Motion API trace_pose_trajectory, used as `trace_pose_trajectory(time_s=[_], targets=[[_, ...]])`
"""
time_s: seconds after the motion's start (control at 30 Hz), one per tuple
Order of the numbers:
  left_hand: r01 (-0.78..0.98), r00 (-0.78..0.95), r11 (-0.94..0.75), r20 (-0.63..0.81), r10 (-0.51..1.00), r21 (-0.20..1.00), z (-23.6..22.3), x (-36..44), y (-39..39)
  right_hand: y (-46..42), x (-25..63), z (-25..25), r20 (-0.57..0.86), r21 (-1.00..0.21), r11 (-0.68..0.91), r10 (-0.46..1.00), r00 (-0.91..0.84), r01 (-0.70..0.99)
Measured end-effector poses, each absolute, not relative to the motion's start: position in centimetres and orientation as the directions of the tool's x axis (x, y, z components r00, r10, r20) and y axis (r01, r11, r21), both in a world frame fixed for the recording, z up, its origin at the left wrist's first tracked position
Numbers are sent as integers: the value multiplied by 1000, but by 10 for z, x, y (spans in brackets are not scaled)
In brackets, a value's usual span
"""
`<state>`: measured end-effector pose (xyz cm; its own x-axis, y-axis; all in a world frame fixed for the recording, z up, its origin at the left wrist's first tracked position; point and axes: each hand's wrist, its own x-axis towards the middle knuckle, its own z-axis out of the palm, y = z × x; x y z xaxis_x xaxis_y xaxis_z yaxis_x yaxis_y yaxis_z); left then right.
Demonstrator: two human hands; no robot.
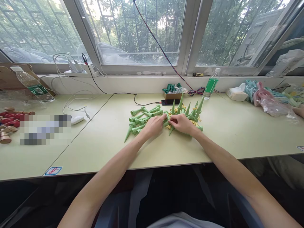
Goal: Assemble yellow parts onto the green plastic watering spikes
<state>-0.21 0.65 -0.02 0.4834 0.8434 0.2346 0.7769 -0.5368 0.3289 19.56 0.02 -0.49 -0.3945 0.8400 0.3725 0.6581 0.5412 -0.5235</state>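
Over the middle of the table my left hand [155,125] is closed on a green plastic spike [167,116], gripping it with the fingertips. My right hand [181,123] meets it from the other side, thumb and fingers pinched together. What sits in that pinch is too small and covered to make out. Left of my hands lies a loose pile of green hollow spike pieces [140,121]. On the right, several green spikes [199,109] stand point up. Small yellow plastic parts [169,126] are scattered among and beneath them.
Behind the spikes are a phone [170,102] on a cable and a small box [175,95] of green material. A water bottle [211,85] and tissue pack [237,93] stand right. Wooden toys [10,122] lie far left; another person's hand [298,111] shows far right.
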Motion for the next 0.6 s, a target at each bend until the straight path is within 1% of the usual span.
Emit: trace_pose_trajectory(time_s=[0.1, 0.17, 0.3, 0.37, 0.43, 0.53, 0.6], targets=[[780, 476, -528, 227, 849, 337, 0, -2, 7, 0, 195, -5, 371, -526, 542, 840, -396, 656], [787, 479, -528, 224, 849, 321, 1, -1, 6, 0, 195, -4, 369, -527, 541, 840, -397, 655], [817, 510, -545, 201, 836, 192, 5, 1, 2, -1, 195, -3, 366, -524, 539, 842, -396, 660], [825, 515, -546, 199, 833, 149, 6, 1, 2, -2, 195, -2, 365, -522, 537, 843, -396, 663], [819, 517, -553, 222, 827, 151, 6, 1, 2, -2, 195, -2, 363, -522, 535, 844, -395, 664], [798, 521, -574, 266, 811, 185, 6, 1, 3, -1, 195, -3, 364, -516, 537, 843, -396, 667], [779, 541, -595, 268, 797, 197, 6, 0, 4, 0, 195, -5, 367, -510, 538, 842, -396, 671]])
